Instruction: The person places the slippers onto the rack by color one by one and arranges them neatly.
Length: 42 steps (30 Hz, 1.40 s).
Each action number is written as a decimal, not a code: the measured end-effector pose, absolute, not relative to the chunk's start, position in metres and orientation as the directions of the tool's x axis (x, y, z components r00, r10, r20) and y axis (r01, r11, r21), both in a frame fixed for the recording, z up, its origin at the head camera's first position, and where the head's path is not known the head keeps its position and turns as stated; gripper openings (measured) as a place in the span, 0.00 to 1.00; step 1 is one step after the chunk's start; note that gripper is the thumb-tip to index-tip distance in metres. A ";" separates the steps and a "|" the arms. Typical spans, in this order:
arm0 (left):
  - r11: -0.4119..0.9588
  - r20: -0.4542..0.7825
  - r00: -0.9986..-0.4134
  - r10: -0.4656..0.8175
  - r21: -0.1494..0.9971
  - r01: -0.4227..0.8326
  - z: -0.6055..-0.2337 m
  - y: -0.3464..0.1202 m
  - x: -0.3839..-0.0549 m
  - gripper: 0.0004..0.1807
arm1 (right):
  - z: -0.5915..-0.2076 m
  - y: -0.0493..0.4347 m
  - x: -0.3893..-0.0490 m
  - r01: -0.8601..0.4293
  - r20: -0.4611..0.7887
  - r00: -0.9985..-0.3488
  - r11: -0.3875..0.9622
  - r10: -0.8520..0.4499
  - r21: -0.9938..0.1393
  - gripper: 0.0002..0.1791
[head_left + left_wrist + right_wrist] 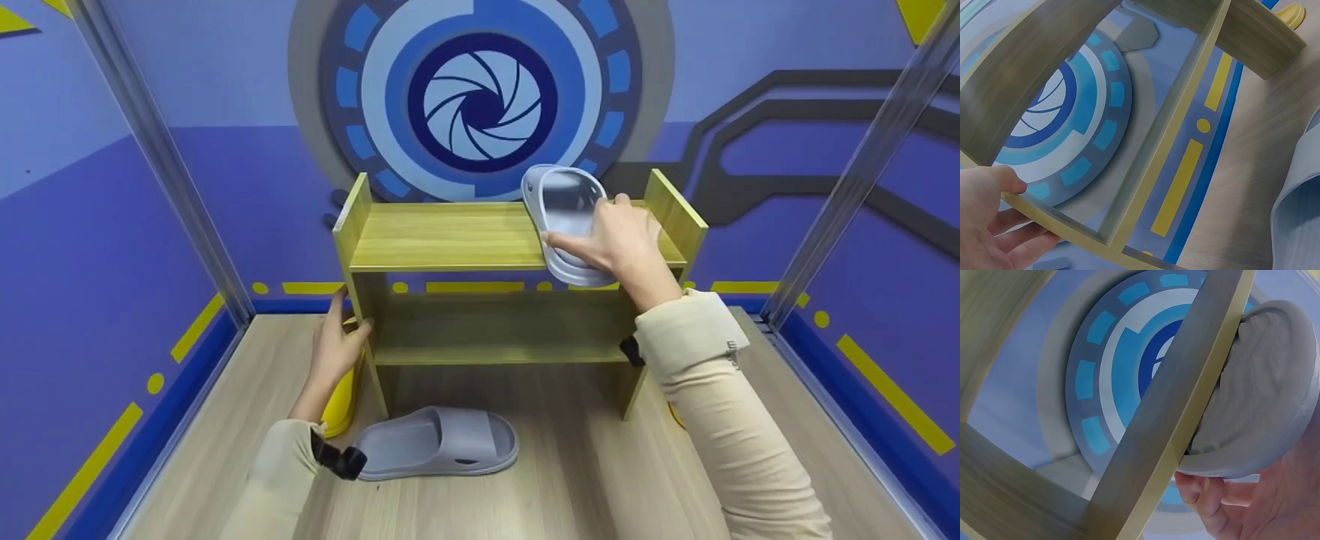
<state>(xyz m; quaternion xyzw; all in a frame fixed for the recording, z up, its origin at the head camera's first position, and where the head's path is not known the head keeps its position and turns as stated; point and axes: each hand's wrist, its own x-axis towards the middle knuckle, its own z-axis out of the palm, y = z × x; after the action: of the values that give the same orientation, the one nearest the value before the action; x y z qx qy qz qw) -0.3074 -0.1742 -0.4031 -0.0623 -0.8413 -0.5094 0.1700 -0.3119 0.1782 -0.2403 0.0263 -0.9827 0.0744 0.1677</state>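
Observation:
A small wooden shoe rack (442,236) with a top board and a lower board stands in the middle. My right hand (628,234) grips a grey slipper (566,196) at the right part of the top board, its near end jutting past the front edge. In the right wrist view the slipper's sole (1269,382) shows beside the board. My left hand (339,345) holds the rack's left side panel, with thumb and fingers (1024,247) on opposite faces. Another grey slipper (469,442) lies on the floor board in front of the rack, near my left wrist.
Something yellow (341,405), partly hidden by my left hand, lies left of the rack. A yellow edge (677,415) peeks out behind my right sleeve. Patterned blue-purple walls (225,195) and metal posts (161,150) enclose the wooden surface (570,495).

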 end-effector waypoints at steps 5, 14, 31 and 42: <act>0.446 0.339 -0.939 -0.063 0.851 0.278 -0.402 -0.173 -0.307 0.34 | -0.241 0.177 -0.314 -0.069 0.340 -0.940 0.987 -0.015 -0.147 0.52; 0.460 0.344 -0.937 -0.069 0.844 0.276 -0.404 -0.174 -0.306 0.34 | -0.240 0.191 -0.312 -0.123 0.328 -0.943 0.968 -0.046 -0.218 0.54; 0.454 0.361 -0.931 -0.064 0.841 0.295 -0.403 -0.172 -0.307 0.33 | -0.241 0.276 -0.293 -0.392 0.720 -0.688 0.790 0.089 -0.471 0.28; 0.460 0.350 -0.934 -0.065 0.841 0.283 -0.403 -0.174 -0.306 0.34 | -0.290 0.318 -0.298 -0.510 0.771 -0.633 0.710 0.073 -0.486 0.26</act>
<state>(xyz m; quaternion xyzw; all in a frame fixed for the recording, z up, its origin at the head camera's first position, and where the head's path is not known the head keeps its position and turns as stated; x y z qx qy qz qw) -0.3065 -0.1738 -0.4033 -0.0652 -0.8375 -0.5155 0.1690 -0.2976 0.3177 -0.2903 0.1316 -0.8300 0.3573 0.4076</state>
